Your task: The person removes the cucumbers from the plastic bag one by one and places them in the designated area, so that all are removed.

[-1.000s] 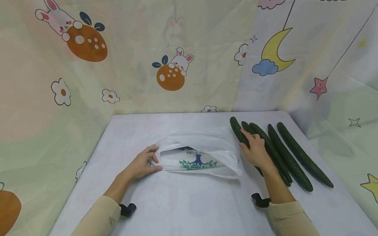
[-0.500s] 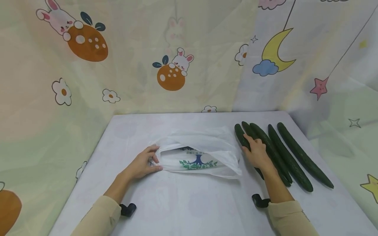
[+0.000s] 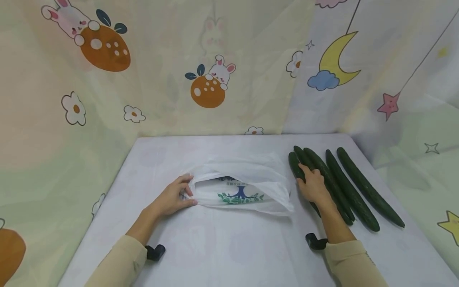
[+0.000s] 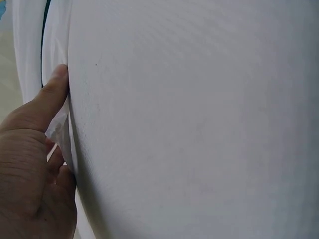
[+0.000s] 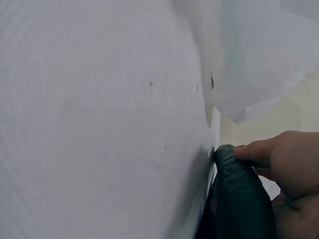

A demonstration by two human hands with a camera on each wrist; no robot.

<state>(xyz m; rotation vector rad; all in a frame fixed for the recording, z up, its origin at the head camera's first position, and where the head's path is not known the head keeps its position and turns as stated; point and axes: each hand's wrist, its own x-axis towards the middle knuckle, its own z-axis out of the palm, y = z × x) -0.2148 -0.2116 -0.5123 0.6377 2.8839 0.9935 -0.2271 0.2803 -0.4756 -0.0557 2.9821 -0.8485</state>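
A white plastic bag [image 3: 247, 167] lies flat across the middle of the table, its mouth gaping to show a printed blue and green tree. At the bag's left end my left hand [image 3: 172, 199] holds the edge of the mouth, thumb along the near rim. On the right, my right hand [image 3: 312, 186] grips the leftmost cucumber [image 3: 295, 162] from above, covering its middle. In the right wrist view the thumb presses on the side of this dark green cucumber [image 5: 241, 199]. The left wrist view has the thumb [image 4: 55, 82] against the thin bag film.
Several more cucumbers [image 3: 367, 185] lie side by side, slanting, right of my right hand. The white table [image 3: 229, 247] ends at a printed fabric backdrop [image 3: 157, 79]. Black wrist mounts [image 3: 155, 253] stick out from both sleeves.
The leftmost cucumber has slid right and slightly toward me under my right hand, closer to the other cucumbers. My left hand has stayed on the bag.
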